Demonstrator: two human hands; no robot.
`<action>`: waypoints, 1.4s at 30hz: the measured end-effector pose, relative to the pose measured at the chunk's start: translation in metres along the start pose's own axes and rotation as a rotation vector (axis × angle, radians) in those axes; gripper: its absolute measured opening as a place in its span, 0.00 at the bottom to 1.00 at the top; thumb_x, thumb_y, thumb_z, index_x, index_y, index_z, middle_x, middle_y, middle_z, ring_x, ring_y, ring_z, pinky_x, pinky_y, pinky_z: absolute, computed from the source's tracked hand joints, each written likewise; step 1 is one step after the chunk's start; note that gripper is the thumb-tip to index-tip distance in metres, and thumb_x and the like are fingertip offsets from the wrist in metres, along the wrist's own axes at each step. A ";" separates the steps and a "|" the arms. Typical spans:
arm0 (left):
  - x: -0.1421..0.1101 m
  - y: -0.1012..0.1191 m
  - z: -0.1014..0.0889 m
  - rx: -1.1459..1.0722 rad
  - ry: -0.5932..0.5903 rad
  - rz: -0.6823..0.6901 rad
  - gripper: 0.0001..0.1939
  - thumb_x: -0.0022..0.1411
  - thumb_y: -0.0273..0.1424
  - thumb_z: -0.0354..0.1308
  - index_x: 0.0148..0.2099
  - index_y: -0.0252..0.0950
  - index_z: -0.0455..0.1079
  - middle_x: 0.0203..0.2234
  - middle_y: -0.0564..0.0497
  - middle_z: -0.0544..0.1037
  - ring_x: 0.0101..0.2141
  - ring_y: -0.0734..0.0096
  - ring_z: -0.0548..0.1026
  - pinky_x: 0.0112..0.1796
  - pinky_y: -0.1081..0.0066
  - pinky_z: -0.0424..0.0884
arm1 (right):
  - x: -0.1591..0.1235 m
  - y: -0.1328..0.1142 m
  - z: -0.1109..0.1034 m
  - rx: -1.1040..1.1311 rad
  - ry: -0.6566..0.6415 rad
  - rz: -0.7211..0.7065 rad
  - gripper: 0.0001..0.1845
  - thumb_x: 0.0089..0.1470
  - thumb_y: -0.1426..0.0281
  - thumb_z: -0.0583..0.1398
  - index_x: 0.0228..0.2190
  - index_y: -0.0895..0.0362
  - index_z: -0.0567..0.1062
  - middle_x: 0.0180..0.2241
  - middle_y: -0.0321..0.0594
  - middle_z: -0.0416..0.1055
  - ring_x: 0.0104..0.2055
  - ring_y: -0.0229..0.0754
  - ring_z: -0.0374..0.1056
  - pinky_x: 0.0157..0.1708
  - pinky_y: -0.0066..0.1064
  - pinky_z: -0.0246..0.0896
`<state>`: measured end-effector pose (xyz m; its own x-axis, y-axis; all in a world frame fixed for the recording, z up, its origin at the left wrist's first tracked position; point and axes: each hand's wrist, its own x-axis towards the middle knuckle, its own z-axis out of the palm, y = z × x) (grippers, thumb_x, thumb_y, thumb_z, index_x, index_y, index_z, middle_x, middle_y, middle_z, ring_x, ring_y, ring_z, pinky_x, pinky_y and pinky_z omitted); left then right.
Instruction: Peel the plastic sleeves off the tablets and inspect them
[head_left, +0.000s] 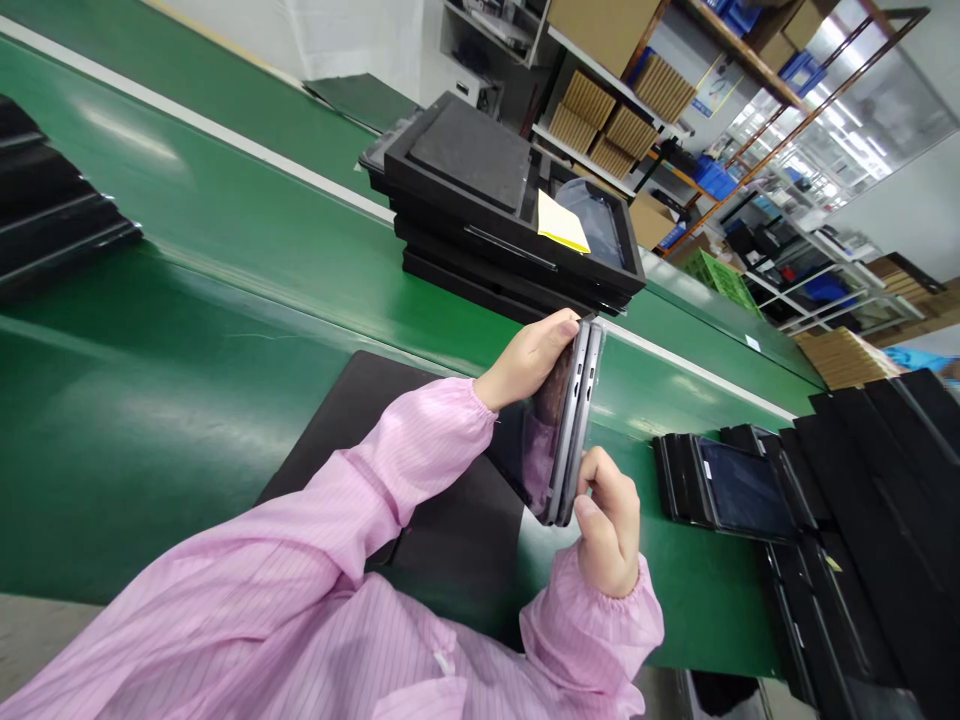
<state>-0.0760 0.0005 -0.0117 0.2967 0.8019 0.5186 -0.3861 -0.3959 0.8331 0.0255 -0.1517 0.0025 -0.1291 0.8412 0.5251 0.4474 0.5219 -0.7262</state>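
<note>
Two slim dark tablets (576, 420) are held together on edge, with ports showing along their grey sides and a glossy screen facing left. My left hand (527, 358) is closed on their upper end, thumb near the top corner. Lower down on the right, the curled fingers of my right hand (611, 520) close against the rear tablet's edge; the fingertips are partly hidden. Beneath the tablets, a black mat (457, 530) lies on the green work surface (225, 400).
Ahead stands a stack of black foam trays (465, 160) with a yellow note (562, 220) on top. More tablets (746, 488) are piled at right, beside tall black trays (885, 500). Black trays (52, 200) also stand at far left. Shelves (615, 95) with cartons fill the background.
</note>
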 end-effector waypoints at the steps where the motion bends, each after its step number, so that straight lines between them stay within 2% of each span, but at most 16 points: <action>1: 0.000 0.000 0.000 0.000 0.002 0.003 0.34 0.61 0.66 0.42 0.33 0.39 0.61 0.23 0.56 0.63 0.26 0.72 0.65 0.29 0.72 0.65 | 0.000 0.000 0.000 -0.003 0.003 -0.002 0.08 0.54 0.72 0.52 0.25 0.52 0.57 0.20 0.27 0.49 0.19 0.34 0.44 0.20 0.28 0.40; 10: -0.001 0.003 -0.001 0.035 0.002 -0.002 0.34 0.62 0.66 0.40 0.32 0.39 0.61 0.22 0.56 0.63 0.25 0.71 0.65 0.28 0.70 0.64 | 0.003 -0.011 0.005 -0.090 0.014 0.019 0.12 0.53 0.69 0.56 0.25 0.52 0.55 0.19 0.25 0.52 0.19 0.32 0.49 0.19 0.26 0.44; 20: -0.006 0.014 -0.003 0.062 -0.079 0.044 0.34 0.63 0.65 0.38 0.30 0.39 0.60 0.20 0.55 0.65 0.24 0.71 0.64 0.28 0.69 0.62 | 0.004 -0.025 0.009 -0.191 -0.052 0.009 0.21 0.55 0.63 0.59 0.22 0.52 0.52 0.17 0.24 0.49 0.17 0.30 0.45 0.17 0.25 0.41; 33: -0.009 0.017 -0.005 0.045 -0.128 0.124 0.33 0.65 0.62 0.39 0.29 0.38 0.61 0.19 0.55 0.64 0.23 0.71 0.63 0.27 0.69 0.60 | 0.000 -0.028 0.004 -0.162 -0.109 -0.015 0.14 0.52 0.69 0.56 0.22 0.52 0.53 0.16 0.25 0.54 0.17 0.31 0.50 0.18 0.26 0.44; 38: -0.010 0.017 -0.004 0.032 -0.164 0.139 0.33 0.65 0.63 0.39 0.29 0.38 0.61 0.19 0.55 0.65 0.23 0.71 0.63 0.27 0.69 0.61 | -0.004 -0.027 0.002 -0.150 -0.149 0.024 0.18 0.54 0.65 0.57 0.21 0.52 0.52 0.16 0.26 0.53 0.17 0.31 0.51 0.19 0.26 0.45; 42: -0.011 0.019 -0.003 0.062 -0.190 0.140 0.34 0.64 0.63 0.38 0.29 0.38 0.61 0.18 0.56 0.65 0.22 0.71 0.64 0.27 0.69 0.62 | -0.002 -0.027 0.002 -0.146 -0.120 0.040 0.22 0.56 0.63 0.58 0.20 0.52 0.52 0.15 0.26 0.51 0.17 0.31 0.50 0.18 0.27 0.43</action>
<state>-0.0891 -0.0151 -0.0020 0.4053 0.6414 0.6514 -0.3822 -0.5284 0.7581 0.0120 -0.1673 0.0195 -0.2090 0.8763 0.4340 0.5769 0.4688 -0.6689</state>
